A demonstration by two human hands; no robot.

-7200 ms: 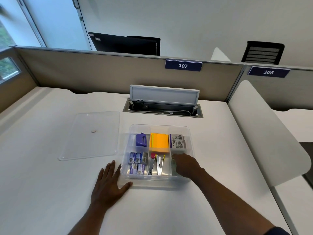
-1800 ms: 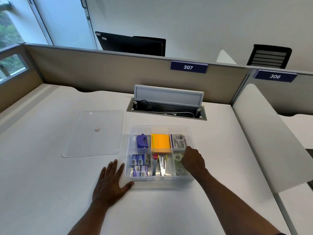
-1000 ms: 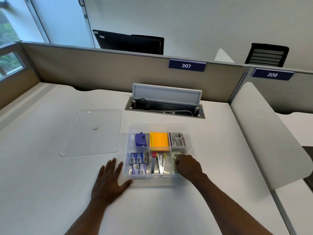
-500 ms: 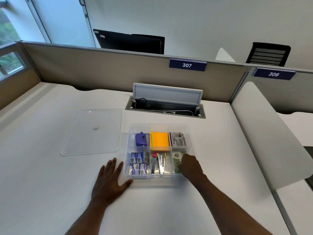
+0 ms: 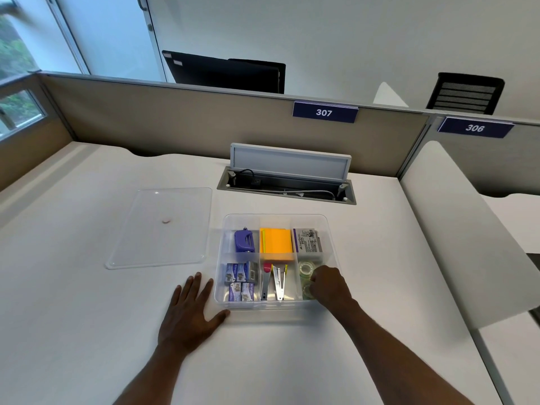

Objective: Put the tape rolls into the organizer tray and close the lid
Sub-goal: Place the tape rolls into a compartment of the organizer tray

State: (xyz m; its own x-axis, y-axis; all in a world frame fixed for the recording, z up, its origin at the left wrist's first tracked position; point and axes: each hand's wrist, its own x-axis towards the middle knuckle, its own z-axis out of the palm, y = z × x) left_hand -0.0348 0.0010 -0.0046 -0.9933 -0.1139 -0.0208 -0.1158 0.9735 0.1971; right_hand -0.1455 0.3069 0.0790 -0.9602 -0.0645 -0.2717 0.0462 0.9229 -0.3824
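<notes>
The clear organizer tray [image 5: 331, 235] stands on the white desk with its lid off. Two clear tape rolls lie in its near right compartment: one [image 5: 306, 269] in full view, a second [image 5: 306, 290] closer to me and partly under my fingers. My right hand [image 5: 330, 285] reaches into that compartment with its fingers curled on the nearer roll. My left hand [image 5: 190, 314] lies flat and spread on the desk, its thumb against the tray's near left corner. The clear lid [image 5: 163, 226] lies flat to the left of the tray.
Other compartments hold a purple sharpener [image 5: 244, 241], orange sticky notes [image 5: 276, 244], a grey box [image 5: 306, 240], small staple boxes [image 5: 241, 280] and staple removers [image 5: 274, 282]. An open cable hatch [image 5: 287, 182] sits behind the tray. A white divider panel [image 5: 467, 229] rises on the right.
My right hand has shifted about inside the near right compartment and now rests on the nearer roll, with the farther roll uncovered. My left hand, the tray and the lid have stayed put.
</notes>
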